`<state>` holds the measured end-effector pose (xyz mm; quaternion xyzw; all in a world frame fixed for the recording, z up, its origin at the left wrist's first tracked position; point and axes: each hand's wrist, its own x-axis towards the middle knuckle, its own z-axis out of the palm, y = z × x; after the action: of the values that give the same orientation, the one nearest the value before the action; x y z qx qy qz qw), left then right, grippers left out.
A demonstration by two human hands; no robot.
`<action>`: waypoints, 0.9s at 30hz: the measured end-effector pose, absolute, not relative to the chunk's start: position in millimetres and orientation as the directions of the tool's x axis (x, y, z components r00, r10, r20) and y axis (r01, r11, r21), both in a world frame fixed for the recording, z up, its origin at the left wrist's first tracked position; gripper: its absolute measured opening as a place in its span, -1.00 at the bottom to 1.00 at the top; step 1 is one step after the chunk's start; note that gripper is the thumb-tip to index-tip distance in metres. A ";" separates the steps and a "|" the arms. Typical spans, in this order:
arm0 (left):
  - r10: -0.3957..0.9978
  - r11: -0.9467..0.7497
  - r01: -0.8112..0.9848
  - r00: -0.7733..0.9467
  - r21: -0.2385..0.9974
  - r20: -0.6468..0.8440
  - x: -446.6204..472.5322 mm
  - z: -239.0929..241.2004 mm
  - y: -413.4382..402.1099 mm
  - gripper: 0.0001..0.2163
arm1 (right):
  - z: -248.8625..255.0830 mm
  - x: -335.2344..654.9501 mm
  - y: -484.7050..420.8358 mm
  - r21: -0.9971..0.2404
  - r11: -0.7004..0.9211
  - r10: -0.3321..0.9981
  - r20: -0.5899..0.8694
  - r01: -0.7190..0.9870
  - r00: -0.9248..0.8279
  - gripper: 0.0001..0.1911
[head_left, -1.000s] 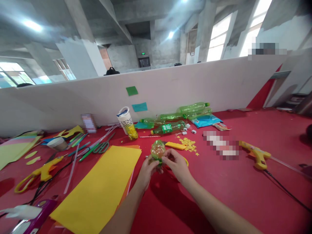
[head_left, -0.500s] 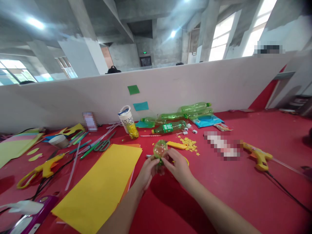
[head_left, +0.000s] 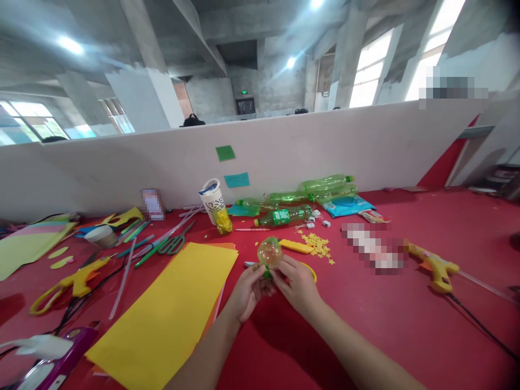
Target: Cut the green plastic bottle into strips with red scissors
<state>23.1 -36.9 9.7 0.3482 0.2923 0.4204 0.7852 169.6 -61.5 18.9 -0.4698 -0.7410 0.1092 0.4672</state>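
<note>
Between my hands is the cut-off top of a green plastic bottle [head_left: 270, 251], its wide part tipped upward and its green neck end toward me. My left hand [head_left: 248, 288] pinches the neck end from the left. From the right, my right hand [head_left: 296, 280] grips the same piece near the neck, fingers closed. Just beyond lie a yellow utility knife [head_left: 296, 246] and a scatter of yellow paper stars [head_left: 317, 247]. A pair of scissors with a yellow handle [head_left: 312, 272] is partly hidden behind my hands.
Several green bottles [head_left: 284, 216] lie by the white partition [head_left: 162, 157]. A paper cup [head_left: 212, 201] stands at the back. Yellow paper sheets [head_left: 170, 314] lie on the left, near a yellow glue gun [head_left: 81, 279]. Another glue gun [head_left: 439, 271] with a trailing cord is on the right.
The bottle top has tilted slightly, and its rounded opening shows more toward me. My right hand's fingers have shifted a little lower around it. The view has moved slightly.
</note>
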 end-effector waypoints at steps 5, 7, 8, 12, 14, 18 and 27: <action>0.858 0.413 -0.467 0.488 0.782 -0.161 23.8 9.2 -36.5 -0.86 | 17.4 167.7 -61.4 -0.593 0.543 0.794 0.593 0.594 -0.134 -0.81; 0.856 0.425 -0.473 0.487 0.772 -0.173 24.3 9.9 -36.6 -0.89 | 18.3 167.2 -62.6 -0.601 0.542 0.793 0.598 0.587 -0.120 -0.83; 0.856 0.428 -0.474 0.486 0.769 -0.177 24.6 10.4 -36.8 -0.90 | 18.8 166.9 -63.3 -0.606 0.540 0.792 0.600 0.585 -0.109 -0.84; 0.853 0.446 -0.472 0.483 0.760 -0.200 25.8 11.9 -38.4 -0.90 | 20.1 165.8 -65.9 -0.611 0.539 0.788 0.610 0.580 -0.089 -0.85; 0.850 0.447 -0.469 0.487 0.762 -0.199 25.9 11.6 -38.9 -0.88 | 20.6 165.0 -66.9 -0.609 0.554 0.782 0.615 0.568 -0.104 -0.84; 0.851 0.451 -0.479 0.484 0.753 -0.202 24.6 9.2 -36.8 -0.89 | 21.8 165.1 -67.3 -0.636 0.555 0.785 0.613 0.536 -0.085 -0.83; 0.829 0.464 -0.426 0.517 0.776 -0.212 22.1 9.9 -34.9 -0.87 | 23.6 175.9 -62.0 -0.716 0.482 0.820 0.572 0.505 0.028 -0.82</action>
<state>22.1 -34.9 9.9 0.3390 0.2973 0.3911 0.8024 175.9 -62.0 23.6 -0.4863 -0.6809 0.1495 0.5268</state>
